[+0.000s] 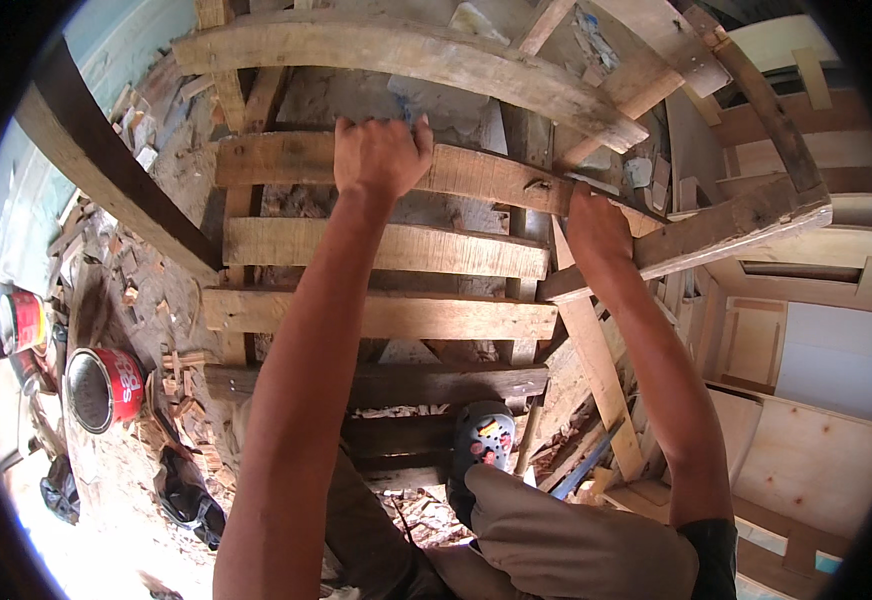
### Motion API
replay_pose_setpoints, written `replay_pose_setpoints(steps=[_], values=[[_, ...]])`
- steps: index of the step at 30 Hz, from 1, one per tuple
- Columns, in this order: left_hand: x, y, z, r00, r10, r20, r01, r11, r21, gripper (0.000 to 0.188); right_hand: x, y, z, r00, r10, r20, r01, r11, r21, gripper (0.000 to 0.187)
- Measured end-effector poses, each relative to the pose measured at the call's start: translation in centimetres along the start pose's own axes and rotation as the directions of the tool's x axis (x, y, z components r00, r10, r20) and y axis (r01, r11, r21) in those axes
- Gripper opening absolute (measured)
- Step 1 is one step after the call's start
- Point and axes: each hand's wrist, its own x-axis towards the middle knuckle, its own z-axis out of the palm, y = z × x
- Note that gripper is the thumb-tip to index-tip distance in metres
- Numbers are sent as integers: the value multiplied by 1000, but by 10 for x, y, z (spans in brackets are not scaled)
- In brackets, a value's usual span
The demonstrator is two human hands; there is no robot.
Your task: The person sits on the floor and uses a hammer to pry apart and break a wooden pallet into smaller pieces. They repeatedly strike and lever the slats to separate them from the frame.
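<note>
My left hand (381, 158) is closed over the upper edge of a wooden plank (486, 176), with its fingertips out of sight behind it. Farther right, my right hand (599, 235) is also closed on this plank near its right end, where a slanting beam (696, 236) meets the frame. The plank has a dark knot between my two hands. It lies across a pallet-like wooden frame, with several parallel slats (436, 248) nearer me. Beyond it runs a longer, paler board (396, 52).
My shoe (484, 440) is by the nearest slats. At the left stand a red can (106, 388) and a smaller can (22, 322) among wood scraps. A thick post (121, 170) leans there. Plywood cabinets (816, 450) stand right; a blue saw-like blade (588, 460) lies near my knee.
</note>
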Motion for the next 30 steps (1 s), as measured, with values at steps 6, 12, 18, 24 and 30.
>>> replay_pose_setpoints(steps=[6, 12, 18, 24, 30], values=[[-1, 4, -5, 998, -35, 53, 36, 999, -29, 60, 9, 18, 7, 989, -149, -1, 149, 986, 74, 22], [1, 3, -3, 997, -60, 38, 62, 997, -43, 57, -10, 12, -2, 982, -167, 86, 174, 982, -79, 20], [3, 4, -5, 995, -76, 59, 79, 996, -44, 55, -6, 24, -4, 955, -249, 164, 275, 948, -161, 18], [0, 5, -12, 988, -85, 127, 90, 995, -34, 54, 3, 20, -14, 996, -89, 4, 89, 996, 5, 14], [-1, 5, -12, 987, -83, 140, 92, 994, -55, 54, 11, 23, -5, 995, -94, -34, 95, 995, 23, 21]])
